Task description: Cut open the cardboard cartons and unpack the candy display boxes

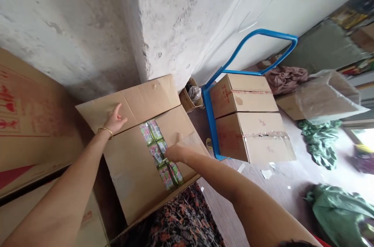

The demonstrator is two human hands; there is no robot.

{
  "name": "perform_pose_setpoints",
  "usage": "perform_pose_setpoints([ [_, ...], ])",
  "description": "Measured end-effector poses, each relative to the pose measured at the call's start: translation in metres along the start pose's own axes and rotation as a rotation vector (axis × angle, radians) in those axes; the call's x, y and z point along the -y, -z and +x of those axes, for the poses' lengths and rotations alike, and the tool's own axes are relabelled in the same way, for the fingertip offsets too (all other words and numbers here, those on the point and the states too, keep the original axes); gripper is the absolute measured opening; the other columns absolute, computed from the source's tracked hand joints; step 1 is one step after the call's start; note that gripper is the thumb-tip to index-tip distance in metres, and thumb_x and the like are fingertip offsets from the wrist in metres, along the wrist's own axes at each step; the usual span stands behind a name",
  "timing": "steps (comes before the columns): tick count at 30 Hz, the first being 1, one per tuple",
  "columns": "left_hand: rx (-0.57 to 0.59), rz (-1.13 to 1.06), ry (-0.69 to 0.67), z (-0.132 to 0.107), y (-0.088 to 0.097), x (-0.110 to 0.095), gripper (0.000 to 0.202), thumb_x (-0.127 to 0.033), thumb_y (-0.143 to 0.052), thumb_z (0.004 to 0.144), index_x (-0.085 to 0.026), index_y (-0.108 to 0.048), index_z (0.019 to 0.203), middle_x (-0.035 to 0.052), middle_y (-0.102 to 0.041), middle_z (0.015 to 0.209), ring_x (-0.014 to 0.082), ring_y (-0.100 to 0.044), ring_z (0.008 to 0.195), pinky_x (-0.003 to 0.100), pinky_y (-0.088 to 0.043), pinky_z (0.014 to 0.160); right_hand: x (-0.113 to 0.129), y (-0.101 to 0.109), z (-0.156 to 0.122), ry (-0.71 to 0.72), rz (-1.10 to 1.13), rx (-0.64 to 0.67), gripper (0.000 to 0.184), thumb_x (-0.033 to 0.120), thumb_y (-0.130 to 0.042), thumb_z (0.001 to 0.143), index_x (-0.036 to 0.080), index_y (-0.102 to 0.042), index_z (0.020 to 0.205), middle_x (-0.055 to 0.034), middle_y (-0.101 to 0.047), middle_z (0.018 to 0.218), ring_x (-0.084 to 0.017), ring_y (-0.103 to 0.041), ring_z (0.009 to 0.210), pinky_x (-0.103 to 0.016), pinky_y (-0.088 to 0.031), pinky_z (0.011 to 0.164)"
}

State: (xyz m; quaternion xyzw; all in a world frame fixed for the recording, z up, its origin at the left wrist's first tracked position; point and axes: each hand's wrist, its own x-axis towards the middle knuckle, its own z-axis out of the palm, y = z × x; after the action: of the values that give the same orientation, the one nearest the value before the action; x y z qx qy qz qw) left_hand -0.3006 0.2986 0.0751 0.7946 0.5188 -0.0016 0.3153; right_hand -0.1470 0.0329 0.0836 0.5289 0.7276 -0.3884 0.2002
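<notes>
Left hand (115,121) flat, fingers spread on open carton (137,153) flap. Right hand (175,153) fingers curled into packets (159,153) at carton centre, grip unclear. Packets likely light, crinkly, slippery; best pinched by edges.

No legible text: only blurred red print on the cardboard boxes (242,95) and left carton (17,103).

A storeroom or stockroom of a small shop is shown. Sealed cardboard boxes (247,118) are stacked on a blue hand trolley (233,71), and an opened carton (140,142) is filled with rows of small packaged goods (160,153). More large cartons (29,114) are leaned against a rough, unpainted concrete wall (87,17). Bags (321,142) and scraps of tape are scattered over the floor (263,196).
</notes>
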Motion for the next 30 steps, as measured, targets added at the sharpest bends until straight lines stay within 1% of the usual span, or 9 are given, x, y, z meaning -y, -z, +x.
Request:
perform_pose_setpoints([
  [3,0.010,0.234,0.007,-0.003,-0.002,-0.013,0.070,-0.027,-0.054,0.081,-0.022,-0.030,0.147,0.0131,-0.053,0.102,0.0279,-0.051,0.105,0.045,-0.043,0.098,0.004,-0.007,-0.001,0.003,-0.051,-0.049,0.023,0.009,-0.048,0.087,0.006,-0.069,0.097,-0.0179,-0.070,0.102,-0.028,-0.068,0.094,-0.041,-0.055,0.076],
  [7,-0.273,0.467,-0.124,-0.022,-0.007,-0.031,0.056,-0.028,-0.049,0.085,-0.022,-0.042,0.141,0.0208,-0.037,0.136,0.0396,-0.035,0.127,0.057,-0.035,0.101,0.014,-0.011,-0.026,-0.027,-0.092,-0.116,0.024,0.009,-0.046,0.086,0.007,-0.067,0.098,-0.0199,-0.066,0.107,-0.026,-0.066,0.093,-0.036,-0.054,0.071],
  [11,-0.482,0.345,-0.091,-0.039,-0.001,-0.024,0.053,-0.042,-0.047,0.089,-0.027,-0.043,0.140,0.0182,-0.015,0.151,0.0425,-0.016,0.139,0.062,-0.027,0.105,0.005,-0.006,-0.084,-0.135,-0.091,-0.197,0.019,0.014,-0.048,0.086,0.013,-0.066,0.092,-0.0143,-0.063,0.100,-0.022,-0.064,0.082,-0.031,-0.050,0.060],
  [16,-0.506,0.315,-0.056,-0.068,0.002,-0.009,0.054,-0.040,-0.040,0.092,-0.024,-0.036,0.144,0.0172,-0.011,0.151,0.0408,-0.014,0.140,0.060,-0.024,0.106,-0.048,-0.016,-0.178,-0.502,-0.096,-0.442,0.035,0.013,-0.040,0.090,0.024,-0.056,0.119,-0.0090,-0.057,0.123,-0.020,-0.059,0.089,-0.030,-0.049,0.062],
  [18,-0.403,0.385,-0.139,-0.093,-0.016,-0.010,0.047,-0.036,-0.039,0.093,-0.023,-0.049,0.136,0.0164,-0.024,0.147,0.0382,-0.023,0.136,0.056,-0.027,0.105,-0.078,-0.030,-0.203,-0.682,-0.086,-0.545,0.049,0.009,-0.036,0.088,0.028,-0.050,0.131,-0.0068,-0.048,0.138,-0.021,-0.057,0.096,-0.030,-0.050,0.065],
  [21,0.025,0.465,-0.327,-0.140,-0.063,-0.018,0.033,-0.032,-0.043,0.090,-0.025,-0.068,0.110,0.0126,-0.051,0.128,0.0331,-0.038,0.124,0.051,-0.033,0.102,-0.120,-0.060,-0.216,-0.804,-0.055,-0.597,0.052,0.010,-0.035,0.088,0.031,-0.050,0.134,-0.0035,-0.038,0.149,-0.025,-0.051,0.107,-0.037,-0.051,0.077],
  [24,0.385,0.479,-0.492,-0.179,-0.109,-0.029,0.021,-0.031,-0.050,0.088,-0.025,-0.070,0.089,0.0086,-0.061,0.111,0.0275,-0.047,0.114,0.050,-0.030,0.107,-0.151,-0.093,-0.203,-0.881,0.074,-0.618,0.046,0.016,-0.032,0.091,0.031,-0.055,0.128,0.0006,-0.033,0.154,-0.030,-0.038,0.128,-0.049,-0.046,0.092],
  [27,0.440,0.536,-0.504,-0.195,-0.128,-0.047,0.019,-0.030,-0.053,0.086,-0.023,-0.067,0.074,0.0077,-0.063,0.098,0.0251,-0.051,0.106,0.051,-0.026,0.110,-0.168,-0.122,-0.181,-0.929,0.254,-0.592,0.043,0.021,-0.028,0.094,0.026,-0.060,0.122,0.0008,-0.032,0.154,-0.035,-0.021,0.140,-0.055,-0.042,0.097],
  [30,0.379,0.603,-0.423,-0.199,-0.114,-0.064,0.028,-0.032,-0.050,0.086,-0.022,-0.063,0.064,0.0071,-0.063,0.087,0.0257,-0.051,0.100,0.052,-0.029,0.106,-0.174,-0.145,-0.168,-0.879,0.327,-0.603,0.040,0.029,-0.030,0.096,0.022,-0.063,0.116,-0.0036,-0.031,0.155,-0.036,-0.017,0.143,-0.057,-0.037,0.103],
])
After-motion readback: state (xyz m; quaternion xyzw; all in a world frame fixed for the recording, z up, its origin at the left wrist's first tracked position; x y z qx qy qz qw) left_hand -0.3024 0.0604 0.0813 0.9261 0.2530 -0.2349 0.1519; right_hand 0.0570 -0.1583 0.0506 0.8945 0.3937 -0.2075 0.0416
